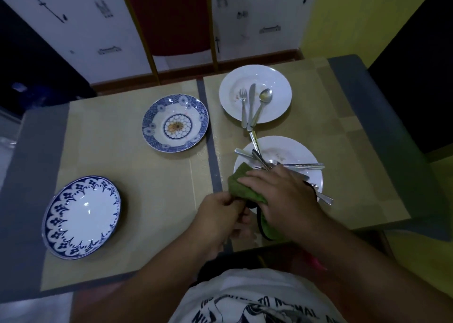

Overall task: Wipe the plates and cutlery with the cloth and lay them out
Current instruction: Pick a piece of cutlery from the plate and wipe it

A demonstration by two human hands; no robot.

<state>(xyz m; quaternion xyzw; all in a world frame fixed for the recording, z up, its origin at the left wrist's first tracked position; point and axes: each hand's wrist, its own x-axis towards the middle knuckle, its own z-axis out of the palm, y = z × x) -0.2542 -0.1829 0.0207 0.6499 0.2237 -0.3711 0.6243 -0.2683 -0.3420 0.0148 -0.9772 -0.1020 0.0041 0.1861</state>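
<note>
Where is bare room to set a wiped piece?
Bare left mat between the near blue plate and far blue plate, and right of the far white plate. Crowded: near white plate, heaped with cutlery; left hand, right hand, cloth at its rim.

Left hand [218,212], right hand [286,195], seemingly curled

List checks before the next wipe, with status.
1. Grip on cloth: ok, left hand and right hand both hold it.
2. Piece inside cloth: cannot tell, hidden.
3. Near plate wiped: not ok, smears, cutlery pile on it.
4. Far plate wiped: not ok, specks; fork, knife, spoon on it.
5. Blue plate, near left, laid out: ok, bare on mat.
</note>
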